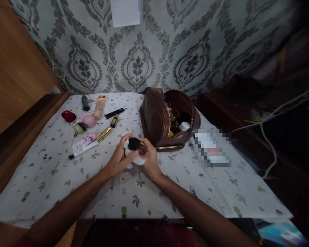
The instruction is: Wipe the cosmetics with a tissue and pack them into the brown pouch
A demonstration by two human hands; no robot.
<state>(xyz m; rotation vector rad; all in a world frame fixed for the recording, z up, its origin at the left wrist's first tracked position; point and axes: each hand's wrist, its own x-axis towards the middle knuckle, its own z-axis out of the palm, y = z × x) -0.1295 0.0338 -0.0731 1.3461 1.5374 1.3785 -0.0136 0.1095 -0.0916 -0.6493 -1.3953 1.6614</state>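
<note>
Between my two hands, over the near middle of the table, is a small black rounded case point(134, 144), like a compact, with a white tissue or cloth point(139, 160) around and under it. My left hand point(119, 156) grips it from the left, its thumb across the near side. From the right, my right hand point(150, 157) closes its fingers round the case and cloth; some fingertips are hidden. Just beyond my right hand stands an unzipped brown makeup bag point(154, 120), with a white-lidded round container point(184, 126) and other small items inside.
To the left lie a gold tube point(104, 134), a black-and-gold tube point(114, 121), a black pen point(114, 113), a beige tube point(100, 109), a pink round item point(89, 121), a white tube point(84, 143) and a red item point(68, 116). A pixelated object point(213, 148) lies right of the bag.
</note>
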